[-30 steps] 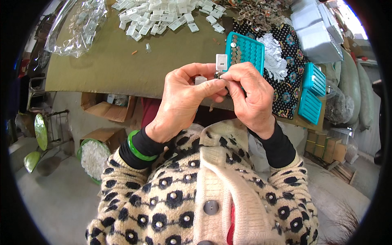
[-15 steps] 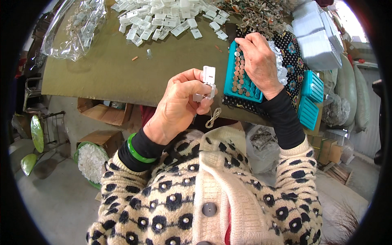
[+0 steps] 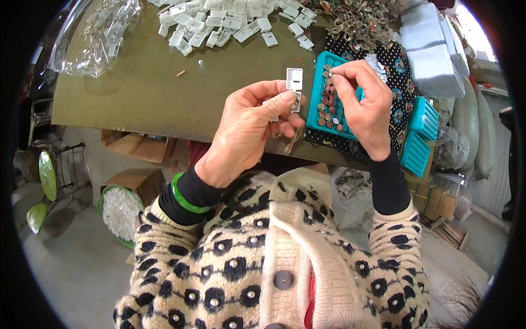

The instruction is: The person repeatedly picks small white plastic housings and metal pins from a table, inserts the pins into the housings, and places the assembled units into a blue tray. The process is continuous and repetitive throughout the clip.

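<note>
My left hand (image 3: 241, 126) grips a small white plastic case (image 3: 294, 79) with its lid standing up. More white plastic shows between its fingers, and a thin looped wire (image 3: 292, 145) dangles beneath them. To the right, a teal tray (image 3: 313, 107) holds copper-coloured and silvery button cells (image 3: 325, 102) in round pockets. Over the far part of that tray is my right hand (image 3: 366, 101), thumb and forefinger pinched together beside the cells. What is between those fingertips, if anything, is too small to make out. The right hand covers part of the tray.
A heap of white cases (image 3: 230, 19) spreads along the table's far side. Beyond the tray lie tangled wires (image 3: 361, 24); stacked white trays (image 3: 433, 55) and smaller teal trays (image 3: 415, 153) stand to the right. A clear plastic bag (image 3: 90, 46) lies far left.
My right hand has shifted right and slightly nearer, its fingers now pinched over the cells. My left hand has moved the white case right and farther away, closer to the tray.
</note>
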